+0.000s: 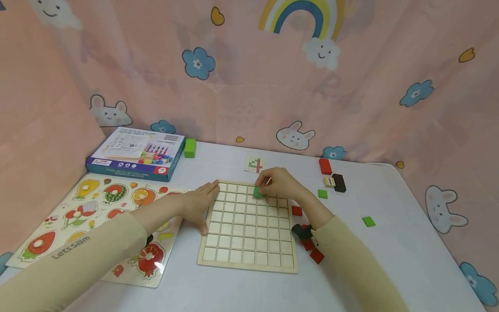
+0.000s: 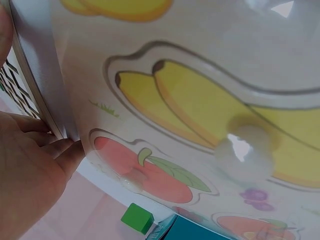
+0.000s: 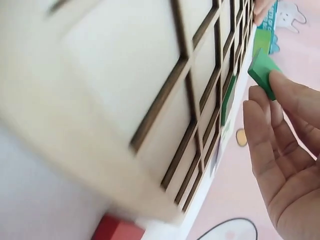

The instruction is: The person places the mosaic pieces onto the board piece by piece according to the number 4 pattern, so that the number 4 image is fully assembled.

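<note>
A wooden grid board [image 1: 249, 265] lies flat, divided into square cells. My right hand [image 1: 278, 182] is over its far edge, pinching a green square tile [image 3: 262, 72] between thumb and fingers, tilted above the board. In the right wrist view another green tile [image 3: 228, 101] sits in a far cell of the grid. My left hand [image 1: 197, 207] rests at the board's left side, fingers extended along the edge and touching it. A small pattern card [image 1: 255, 164] with a green and red design lies just beyond the board.
Left stand a fruit puzzle board [image 1: 97, 203], a boxed set [image 1: 134, 151] and a green block [image 1: 189, 148]. Red tiles [image 1: 316, 255] lie beside the right forearm. Farther right are green tiles [image 1: 368, 221], a red block [image 1: 325, 166], a black block [image 1: 339, 183] and a striped piece [image 1: 329, 182].
</note>
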Tool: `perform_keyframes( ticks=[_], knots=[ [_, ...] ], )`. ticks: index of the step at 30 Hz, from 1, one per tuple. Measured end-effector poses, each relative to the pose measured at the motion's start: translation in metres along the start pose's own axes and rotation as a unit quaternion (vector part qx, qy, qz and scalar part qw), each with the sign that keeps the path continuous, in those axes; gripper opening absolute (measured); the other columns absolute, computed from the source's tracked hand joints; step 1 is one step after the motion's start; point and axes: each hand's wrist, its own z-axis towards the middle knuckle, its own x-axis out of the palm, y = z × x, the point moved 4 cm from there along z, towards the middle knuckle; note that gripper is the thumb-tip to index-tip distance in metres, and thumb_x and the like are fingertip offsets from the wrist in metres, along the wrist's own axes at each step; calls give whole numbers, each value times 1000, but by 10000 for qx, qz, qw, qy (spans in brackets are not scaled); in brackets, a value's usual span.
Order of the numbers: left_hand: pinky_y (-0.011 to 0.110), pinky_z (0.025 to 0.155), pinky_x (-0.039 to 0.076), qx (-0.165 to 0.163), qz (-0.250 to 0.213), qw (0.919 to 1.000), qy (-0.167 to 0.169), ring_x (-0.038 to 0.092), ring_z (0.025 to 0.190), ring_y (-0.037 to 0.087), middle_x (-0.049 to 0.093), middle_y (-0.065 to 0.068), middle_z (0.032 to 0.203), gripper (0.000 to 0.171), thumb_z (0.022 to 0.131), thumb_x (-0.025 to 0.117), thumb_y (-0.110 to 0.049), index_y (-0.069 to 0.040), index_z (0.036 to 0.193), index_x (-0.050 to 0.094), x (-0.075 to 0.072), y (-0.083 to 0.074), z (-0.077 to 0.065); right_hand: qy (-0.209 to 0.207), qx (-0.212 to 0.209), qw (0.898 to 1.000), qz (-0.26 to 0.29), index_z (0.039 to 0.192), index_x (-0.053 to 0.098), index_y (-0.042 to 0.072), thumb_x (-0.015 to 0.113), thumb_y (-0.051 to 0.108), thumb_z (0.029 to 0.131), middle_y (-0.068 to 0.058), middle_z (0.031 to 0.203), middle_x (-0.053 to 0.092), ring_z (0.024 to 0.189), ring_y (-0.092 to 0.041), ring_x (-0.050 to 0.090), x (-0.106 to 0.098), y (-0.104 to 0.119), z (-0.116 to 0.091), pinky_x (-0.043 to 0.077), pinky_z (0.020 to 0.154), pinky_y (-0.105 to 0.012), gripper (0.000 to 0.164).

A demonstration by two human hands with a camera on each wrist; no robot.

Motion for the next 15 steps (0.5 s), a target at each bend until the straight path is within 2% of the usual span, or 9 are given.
perform_keyframes(
  ticks=[8, 15],
  knots=[
    [57, 125, 17, -12, -128, 9999, 38, 4, 154, 47, -5, 26, 165, 134, 62, 90, -40, 10, 155, 7, -1, -3, -1, 339, 38, 9988, -345, 92, 74, 10, 73, 8, 86, -4, 88, 73, 81, -12, 66, 16, 11, 6, 55, 77, -26, 6],
    [56, 125, 18, -11, -94, 10000, 15, 5, 154, 47, -3, 26, 166, 134, 62, 90, -40, 9, 155, 8, -2, -5, -3, 316, 223, 9985, -393, 91, 74, 9, 74, 7, 85, -3, 84, 72, 77, -11, 62, 19, 14, 4, 52, 71, -23, 6]
  ],
)
